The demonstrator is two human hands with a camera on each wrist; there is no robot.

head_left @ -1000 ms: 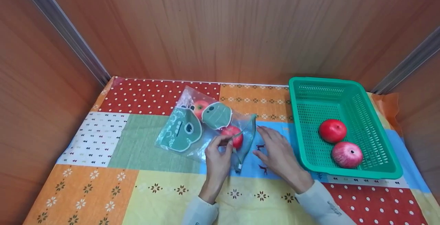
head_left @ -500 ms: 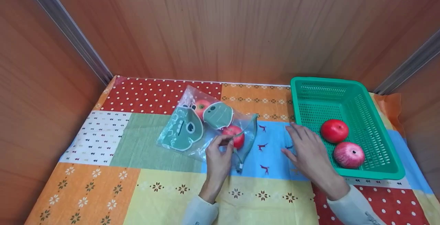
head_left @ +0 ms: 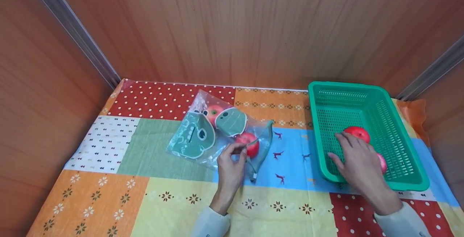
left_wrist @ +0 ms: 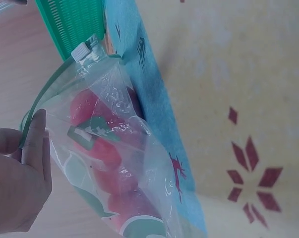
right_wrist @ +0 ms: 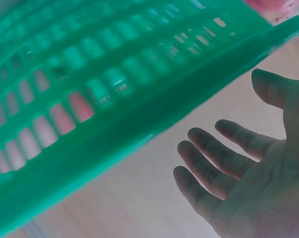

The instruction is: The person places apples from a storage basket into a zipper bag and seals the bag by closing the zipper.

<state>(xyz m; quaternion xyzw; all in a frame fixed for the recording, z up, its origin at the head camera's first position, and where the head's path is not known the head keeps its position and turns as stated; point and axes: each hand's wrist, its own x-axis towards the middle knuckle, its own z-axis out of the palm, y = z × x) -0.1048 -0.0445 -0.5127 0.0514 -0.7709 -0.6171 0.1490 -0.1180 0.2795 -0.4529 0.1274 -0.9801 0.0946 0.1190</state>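
Observation:
A clear zip bag (head_left: 224, 146) with green cartoon monster prints lies on the cloth with round red fruit inside, an apple (head_left: 214, 111) among them. My left hand (head_left: 231, 168) pinches the green-edged mouth of the bag; a white zip slider (left_wrist: 81, 52) shows at the mouth's end in the left wrist view. My right hand (head_left: 362, 164) is over the green basket (head_left: 314, 135), fingers spread and loosely bent, holding nothing. Beneath it are a smooth red fruit (head_left: 359, 134) and a pinkish-red fruit (head_left: 381, 162), partly hidden by the hand. Whether it touches them I cannot tell.
A patchwork tablecloth (head_left: 174, 208) covers the table. Wood-grain panels (head_left: 217, 30) enclose the back and both sides. Something orange (head_left: 415, 117) lies behind the basket at the right wall.
My right hand has moved right, from beside the bag's mouth to over the fruit in the basket. My left hand keeps its pinch on the bag, which stays in place.

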